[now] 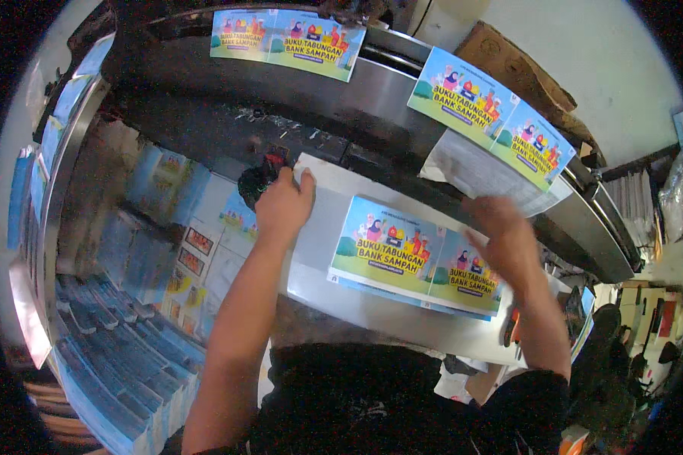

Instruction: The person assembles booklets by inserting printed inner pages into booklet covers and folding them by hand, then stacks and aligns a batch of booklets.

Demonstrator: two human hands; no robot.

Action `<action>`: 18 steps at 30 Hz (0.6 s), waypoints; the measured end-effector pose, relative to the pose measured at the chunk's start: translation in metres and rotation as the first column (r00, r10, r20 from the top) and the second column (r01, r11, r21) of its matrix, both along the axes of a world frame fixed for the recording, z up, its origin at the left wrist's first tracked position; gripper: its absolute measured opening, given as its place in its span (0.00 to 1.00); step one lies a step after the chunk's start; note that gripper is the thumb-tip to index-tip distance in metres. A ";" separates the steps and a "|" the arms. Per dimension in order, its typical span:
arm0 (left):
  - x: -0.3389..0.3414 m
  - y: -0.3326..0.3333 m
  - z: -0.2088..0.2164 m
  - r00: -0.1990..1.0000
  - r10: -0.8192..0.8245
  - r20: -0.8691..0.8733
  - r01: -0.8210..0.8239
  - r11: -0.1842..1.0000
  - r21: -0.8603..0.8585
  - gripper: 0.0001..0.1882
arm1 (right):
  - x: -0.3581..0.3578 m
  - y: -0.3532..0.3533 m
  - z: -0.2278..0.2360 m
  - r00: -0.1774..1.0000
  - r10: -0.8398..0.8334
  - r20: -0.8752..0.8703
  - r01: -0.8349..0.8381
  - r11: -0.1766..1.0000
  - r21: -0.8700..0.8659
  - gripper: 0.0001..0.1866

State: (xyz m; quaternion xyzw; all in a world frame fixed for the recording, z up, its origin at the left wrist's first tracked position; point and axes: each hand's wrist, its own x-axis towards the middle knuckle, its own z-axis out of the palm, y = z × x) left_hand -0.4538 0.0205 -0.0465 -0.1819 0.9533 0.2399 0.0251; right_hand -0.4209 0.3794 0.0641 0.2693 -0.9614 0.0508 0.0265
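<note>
Left fingers [306, 183] at the surface's [316, 220] far-left corner, right fingers [479, 208] blurred; neither grip can be told.
Printed sheet [387, 239] lies by the right fingers; positioning it seems in hand, calling for a light edge hold.

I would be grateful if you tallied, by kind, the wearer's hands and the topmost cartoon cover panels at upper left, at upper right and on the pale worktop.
Upper-left cover panels: 2
Upper-right cover panels: 2
Worktop cover panels: 2
Bare hands, left hand and right hand: 2
Total: 8
</note>
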 end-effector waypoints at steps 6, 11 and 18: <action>0.001 0.001 0.003 1.000 0.015 -0.007 -0.015 1.000 -0.027 0.29 | 0.098 -0.032 -0.009 0.960 0.125 0.250 -0.116 0.992 -0.050 0.32; 0.001 0.004 0.008 0.999 0.026 0.037 -0.026 1.000 -0.015 0.29 | 0.113 -0.034 -0.029 0.977 0.078 0.200 -0.078 0.997 -0.007 0.29; 0.005 0.003 0.012 0.995 0.054 0.086 -0.053 0.998 -0.021 0.29 | 0.057 -0.013 0.034 0.935 0.075 0.346 0.002 0.976 -0.218 0.11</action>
